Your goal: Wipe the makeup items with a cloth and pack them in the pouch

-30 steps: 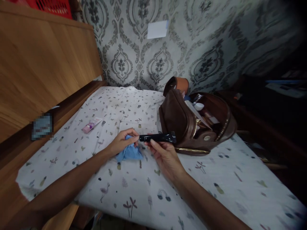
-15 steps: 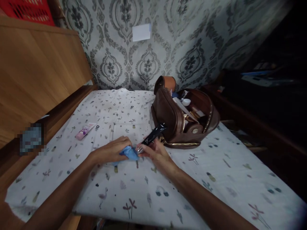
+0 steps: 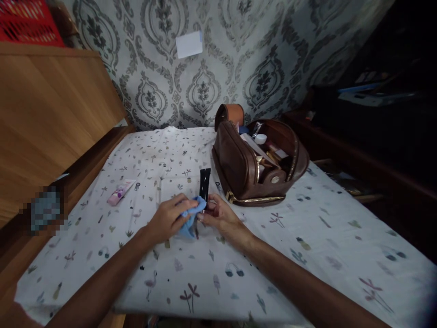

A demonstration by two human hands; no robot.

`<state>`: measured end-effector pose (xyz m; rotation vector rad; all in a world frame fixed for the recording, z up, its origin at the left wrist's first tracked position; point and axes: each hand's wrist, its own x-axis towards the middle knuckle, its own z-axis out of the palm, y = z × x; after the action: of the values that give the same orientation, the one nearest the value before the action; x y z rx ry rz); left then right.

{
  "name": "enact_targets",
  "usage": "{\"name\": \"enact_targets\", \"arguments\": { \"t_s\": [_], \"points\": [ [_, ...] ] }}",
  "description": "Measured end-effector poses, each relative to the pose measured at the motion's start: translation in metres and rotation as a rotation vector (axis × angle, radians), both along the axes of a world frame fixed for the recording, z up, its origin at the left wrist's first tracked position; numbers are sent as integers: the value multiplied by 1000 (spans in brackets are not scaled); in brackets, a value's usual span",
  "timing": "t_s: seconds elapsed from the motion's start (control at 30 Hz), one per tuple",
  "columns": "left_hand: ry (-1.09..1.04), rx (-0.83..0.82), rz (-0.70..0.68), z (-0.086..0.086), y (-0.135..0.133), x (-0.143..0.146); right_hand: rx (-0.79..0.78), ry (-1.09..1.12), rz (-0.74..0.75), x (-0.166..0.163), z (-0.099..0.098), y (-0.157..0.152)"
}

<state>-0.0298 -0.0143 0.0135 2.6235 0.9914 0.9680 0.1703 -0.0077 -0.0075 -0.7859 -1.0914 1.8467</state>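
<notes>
My left hand (image 3: 169,215) is closed on a blue cloth (image 3: 188,225), pressed against the lower part of a black cosmetic tube (image 3: 204,182). The fingers of my right hand (image 3: 223,218) grip that same tube near its lower end, which the cloth and fingers partly hide. The tube stands nearly upright, flat end up. Just beyond my right hand is a brown cosmetic bag (image 3: 235,157), unzipped and holding several items, among them a small white jar (image 3: 261,139). A pink and white tube (image 3: 120,193) lies farther left.
White printed fabric (image 3: 164,159) covers the surface. A wooden cabinet panel (image 3: 58,95) rises at left, with a red basket (image 3: 29,23) on top. The patterned wall (image 3: 201,86) closes the back. A tan rounded case (image 3: 235,115) stands behind the bag.
The black tube has turned from leaning right to nearly upright. My left hand has brought the blue cloth up and right onto the tube. The view has shifted slightly.
</notes>
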Motion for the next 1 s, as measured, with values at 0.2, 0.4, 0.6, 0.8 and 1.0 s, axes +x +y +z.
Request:
{"name": "enact_targets", "arguments": {
  "t_s": [0.2, 0.4, 0.6, 0.8, 1.0],
  "points": [
    [106, 159, -15, -7, -3, 5, 11, -31, 73, 0, 2, -3],
    [93, 129, 129, -5, 2, -4, 57, -87, 180, 3, 4, -5],
    [85, 52, 380, -1, 13, -20, 78, -124, 284, 3, 2, -8],
    [75, 65, 427, 0, 16, -25, 79, -135, 246, 2, 1, -8],
    [147, 155, 239, -2, 6, -13, 74, -160, 136, 4, 4, -3]
  ]
}}
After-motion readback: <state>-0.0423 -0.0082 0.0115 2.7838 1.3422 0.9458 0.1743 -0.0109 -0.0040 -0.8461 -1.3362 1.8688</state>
